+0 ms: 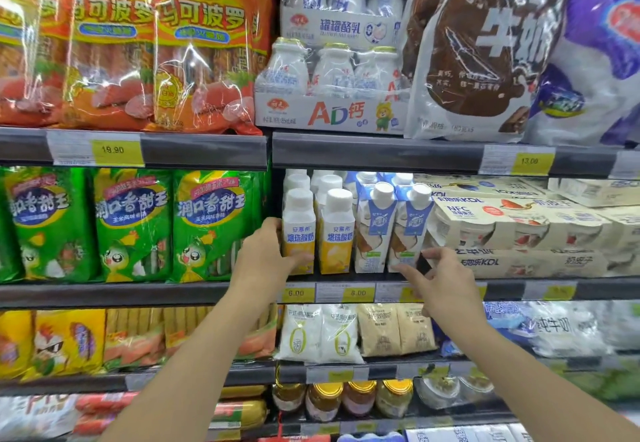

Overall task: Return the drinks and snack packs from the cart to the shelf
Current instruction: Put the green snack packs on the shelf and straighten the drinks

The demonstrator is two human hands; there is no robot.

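This is a shop, a supermarket aisle. Tiered dark shelves (204,151) fill the frame, their front rails carrying yellow price tags (117,152) such as 19.90, 13.00 and 6.00. Identical goods stand in rows: orange sausage packs (204,43) at upper left, green sausage packs (131,223) below them, yoghurt drink bottles (334,230) at centre, and jars (323,402) near the bottom.

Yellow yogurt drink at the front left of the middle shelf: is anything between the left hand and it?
Nothing visible. The left hand already grips the yellow yogurt drink, thumb across its lower front. The right hand is open beside the blue-and-white carton, fingertips at or close to its lower edge.
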